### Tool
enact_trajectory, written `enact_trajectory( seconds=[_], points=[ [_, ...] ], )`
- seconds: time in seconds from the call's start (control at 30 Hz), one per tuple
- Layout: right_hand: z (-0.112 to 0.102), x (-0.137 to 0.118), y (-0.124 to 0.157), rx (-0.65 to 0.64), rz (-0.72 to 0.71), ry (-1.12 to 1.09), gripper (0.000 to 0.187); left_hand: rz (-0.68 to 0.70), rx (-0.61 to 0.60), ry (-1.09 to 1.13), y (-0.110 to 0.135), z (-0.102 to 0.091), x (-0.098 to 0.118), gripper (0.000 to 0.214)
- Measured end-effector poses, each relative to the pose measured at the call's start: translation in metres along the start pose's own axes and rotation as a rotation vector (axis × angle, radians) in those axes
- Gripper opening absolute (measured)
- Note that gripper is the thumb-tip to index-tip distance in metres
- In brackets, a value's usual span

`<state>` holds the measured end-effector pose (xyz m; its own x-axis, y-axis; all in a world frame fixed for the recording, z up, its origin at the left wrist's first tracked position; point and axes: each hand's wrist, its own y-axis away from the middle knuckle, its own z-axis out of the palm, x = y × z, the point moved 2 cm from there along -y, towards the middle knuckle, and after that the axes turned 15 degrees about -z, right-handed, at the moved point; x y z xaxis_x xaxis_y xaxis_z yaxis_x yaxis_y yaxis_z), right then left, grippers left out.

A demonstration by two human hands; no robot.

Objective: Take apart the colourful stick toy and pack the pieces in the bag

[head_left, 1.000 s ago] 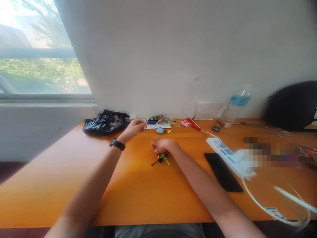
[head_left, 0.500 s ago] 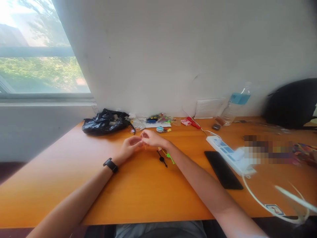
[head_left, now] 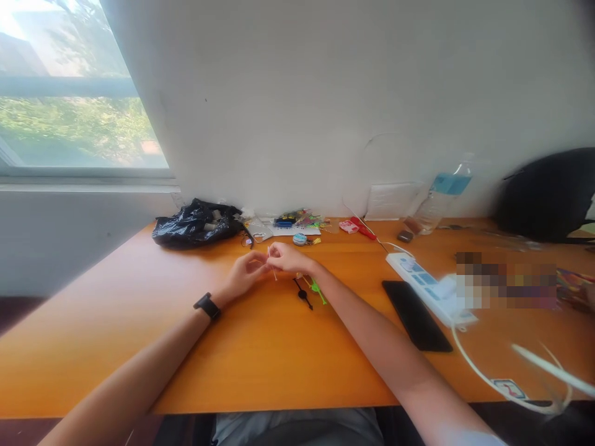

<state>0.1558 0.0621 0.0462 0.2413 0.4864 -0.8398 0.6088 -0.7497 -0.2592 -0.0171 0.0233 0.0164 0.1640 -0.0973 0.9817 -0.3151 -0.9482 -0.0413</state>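
My left hand [head_left: 242, 274], with a black watch on the wrist, and my right hand [head_left: 287, 257] meet fingertip to fingertip above the table. Between them is a thin white stick-like piece [head_left: 274, 274], its lower end poking out below the fingers. The right thumb and forefinger pinch it. My left fingertips close on it as well, though their exact grip is partly hidden. Just right of the hands lie a black arrow-shaped piece [head_left: 302, 295] and a bright green plastic piece [head_left: 318, 291], the latter partly behind my right forearm.
A black plastic bag [head_left: 198, 226] lies at the back left. Small colourful parts [head_left: 302, 218] and a round tin [head_left: 300, 239] sit near the wall. To the right are a black phone-like slab [head_left: 416, 316], a white power strip [head_left: 430, 288] with a cable, and a leaning bottle [head_left: 439, 198].
The white piece is tilted differently and shows more clearly between the fingers. Both hands stay together in nearly the same place. The whole view has shifted slightly.
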Motion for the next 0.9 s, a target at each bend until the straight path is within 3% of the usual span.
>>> enact_trajectory(
  seconds=[0.3,0.6,0.9],
  points=[
    [0.001,-0.004,0.004,-0.065,0.008,-0.131,0.011,0.056,0.064,-0.055,-0.002,0.002,-0.007,0.036],
    [0.017,-0.011,-0.002,-0.012,-0.014,-0.422,0.014,0.131,0.149,-0.294,0.003,-0.018,0.014,0.016],
    [0.020,-0.013,-0.004,0.059,0.011,-0.541,0.019,0.122,0.167,-0.190,0.000,-0.026,0.013,0.027]
  ],
)
